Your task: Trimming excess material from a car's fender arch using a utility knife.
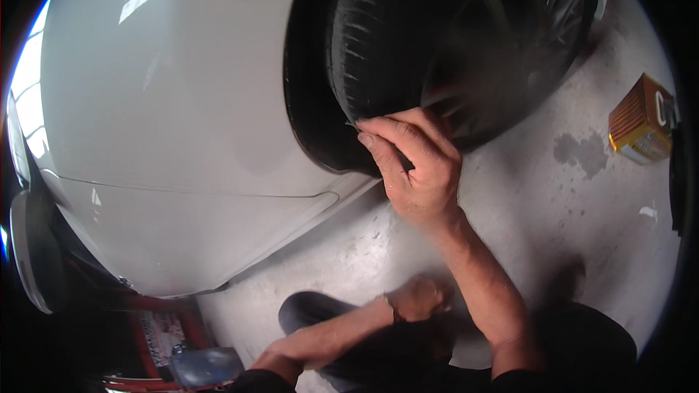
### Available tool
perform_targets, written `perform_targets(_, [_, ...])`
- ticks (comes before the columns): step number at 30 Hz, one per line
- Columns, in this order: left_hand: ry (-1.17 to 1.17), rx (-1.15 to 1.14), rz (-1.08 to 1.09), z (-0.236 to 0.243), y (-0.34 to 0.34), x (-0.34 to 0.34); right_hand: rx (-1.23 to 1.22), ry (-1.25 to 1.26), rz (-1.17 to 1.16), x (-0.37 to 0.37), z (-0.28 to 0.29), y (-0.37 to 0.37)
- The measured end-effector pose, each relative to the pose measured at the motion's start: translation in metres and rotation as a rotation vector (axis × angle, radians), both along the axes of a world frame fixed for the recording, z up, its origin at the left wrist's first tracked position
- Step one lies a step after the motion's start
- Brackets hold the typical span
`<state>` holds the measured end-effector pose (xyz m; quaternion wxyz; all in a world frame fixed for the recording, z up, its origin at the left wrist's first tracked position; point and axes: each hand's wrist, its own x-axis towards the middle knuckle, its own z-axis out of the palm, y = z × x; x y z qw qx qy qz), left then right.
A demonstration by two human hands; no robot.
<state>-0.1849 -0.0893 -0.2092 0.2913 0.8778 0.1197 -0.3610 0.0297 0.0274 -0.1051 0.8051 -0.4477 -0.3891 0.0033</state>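
Note:
My right hand (422, 164) is raised beside the car's wheel, thumb and forefinger pressed together in a pinch. At the fingertips is something tiny and thin, too small to name, right in front of the tyre's lower tread. The dark tyre (353, 44) sits in the black wheel arch of a pale, glossy car body (196, 102); its spoked rim (510, 36) faces right. Lower down, my left hand (419, 298) hangs near my knee with a band at the wrist. Its fingers look curled closed, and what they hold, if anything, is hidden.
A brown and gold box-shaped container (641, 120) stands on the grey floor (539, 196) at the right, near a dark wet patch. My bent knee (313, 309) is below the car's edge. A red object with a bluish piece (207, 366) is at the lower left.

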Motion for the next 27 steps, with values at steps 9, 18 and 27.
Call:
perform_targets(9, [-0.758,0.807,-0.091,0.33,0.106,0.087,-0.224,0.626,0.616,-0.012,0.007,-0.024])
perform_targets(18, [-1.235,1.402,-0.786,0.385,0.203,0.229,-0.095,0.771,0.505,-0.041,0.058,0.002])
perform_targets(27, [-1.109,1.491,-0.701,0.381,0.201,0.227,-0.06,0.781,0.531,-0.048,0.056,-0.001])
